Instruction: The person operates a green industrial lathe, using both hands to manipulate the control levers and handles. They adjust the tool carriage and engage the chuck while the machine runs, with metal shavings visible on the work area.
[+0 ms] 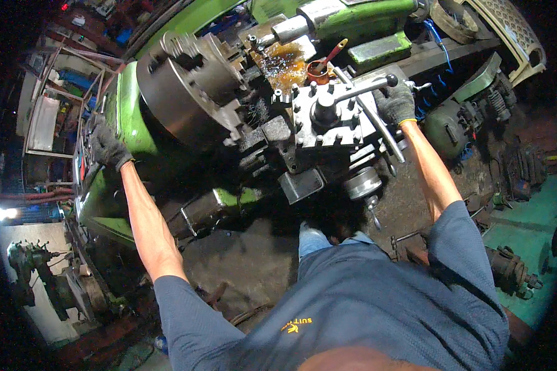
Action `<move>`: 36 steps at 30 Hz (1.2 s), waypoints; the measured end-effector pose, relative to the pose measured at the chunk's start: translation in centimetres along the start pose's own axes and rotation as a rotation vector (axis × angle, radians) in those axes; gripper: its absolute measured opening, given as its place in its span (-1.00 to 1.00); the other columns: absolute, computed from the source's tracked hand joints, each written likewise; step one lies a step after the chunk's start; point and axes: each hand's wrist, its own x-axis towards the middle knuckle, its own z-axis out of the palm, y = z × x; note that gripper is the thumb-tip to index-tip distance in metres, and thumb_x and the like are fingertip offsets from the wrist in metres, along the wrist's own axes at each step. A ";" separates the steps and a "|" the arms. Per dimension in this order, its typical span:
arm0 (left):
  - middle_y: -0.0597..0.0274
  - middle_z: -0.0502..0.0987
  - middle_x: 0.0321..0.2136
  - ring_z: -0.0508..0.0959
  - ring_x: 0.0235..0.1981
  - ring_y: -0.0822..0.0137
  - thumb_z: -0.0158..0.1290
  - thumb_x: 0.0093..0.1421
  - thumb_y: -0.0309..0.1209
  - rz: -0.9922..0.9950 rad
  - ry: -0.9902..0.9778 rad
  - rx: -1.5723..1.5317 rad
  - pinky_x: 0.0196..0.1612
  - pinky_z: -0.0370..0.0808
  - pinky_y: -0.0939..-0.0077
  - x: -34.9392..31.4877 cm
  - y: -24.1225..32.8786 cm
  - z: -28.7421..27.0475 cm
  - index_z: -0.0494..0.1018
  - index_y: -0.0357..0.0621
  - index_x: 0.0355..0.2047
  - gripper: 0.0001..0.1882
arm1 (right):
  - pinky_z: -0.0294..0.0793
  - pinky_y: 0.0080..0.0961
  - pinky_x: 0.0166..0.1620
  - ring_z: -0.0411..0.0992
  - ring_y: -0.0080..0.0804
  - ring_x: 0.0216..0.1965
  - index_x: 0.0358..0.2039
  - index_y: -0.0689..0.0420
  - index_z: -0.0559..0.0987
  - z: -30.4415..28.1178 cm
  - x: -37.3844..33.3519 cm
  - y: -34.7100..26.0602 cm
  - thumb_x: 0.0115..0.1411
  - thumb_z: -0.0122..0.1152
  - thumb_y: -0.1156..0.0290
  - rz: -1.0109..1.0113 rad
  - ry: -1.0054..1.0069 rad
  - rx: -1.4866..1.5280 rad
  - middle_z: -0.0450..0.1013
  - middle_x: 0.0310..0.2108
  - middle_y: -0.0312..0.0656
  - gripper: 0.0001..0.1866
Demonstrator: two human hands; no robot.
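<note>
I stand at a green metal lathe. My left hand (109, 147), in a dark grey glove, is at the left side of the green headstock (129, 114), beside some tools; its fingers blend into the dark surroundings. My right hand (395, 104), gloved alike, curls at the right end of the tool slide, close to a small crank handle (422, 87). What its fingers close on is hidden. Just left of it stands the square tool post (309, 117), topped by a clamping lever (359, 90) with a dark ball end. The big round chuck (179, 99) faces the tool post.
Behind the tool post, a red cup (317, 72) with a brush stands near an oily plate (284, 62). The green tailstock (359, 21) is at the back. A handwheel (362, 183) juts toward me. A metal rack (46, 120) stands left; a green motor (449, 130) lies right.
</note>
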 end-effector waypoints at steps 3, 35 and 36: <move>-0.05 0.55 0.03 0.54 0.01 0.08 0.06 0.32 -0.12 -0.042 -0.110 -0.130 0.15 0.40 0.31 -1.1 6.1 -2.1 0.50 -0.31 0.04 -0.51 | 0.46 -0.05 -0.05 0.51 0.08 -0.15 -0.23 0.11 0.66 0.1 -0.3 0.2 0.14 0.25 0.19 -0.008 0.047 -0.049 0.56 -0.24 0.06 -0.71; 0.41 0.35 -0.68 0.19 -0.79 0.47 0.09 0.17 -0.31 -2.324 -0.743 -0.672 -0.73 0.15 0.49 -45.6 0.9 -4.5 0.37 0.07 -0.49 -0.86 | 0.47 -0.23 -0.04 0.53 -0.09 -0.16 -0.31 0.01 0.60 0.4 0.7 0.1 0.10 0.17 0.38 -0.076 0.000 -0.049 0.56 -0.27 -0.12 -0.87; 0.40 0.36 -0.68 0.19 -0.79 0.46 0.09 0.17 -0.31 -2.325 -0.735 -0.651 -0.73 0.15 0.49 -45.5 1.3 -4.4 0.37 0.07 -0.49 -0.86 | 0.48 -0.23 -0.04 0.53 -0.09 -0.16 -0.31 0.01 0.60 0.3 0.7 0.2 0.10 0.17 0.38 -0.087 0.001 -0.064 0.56 -0.27 -0.12 -0.87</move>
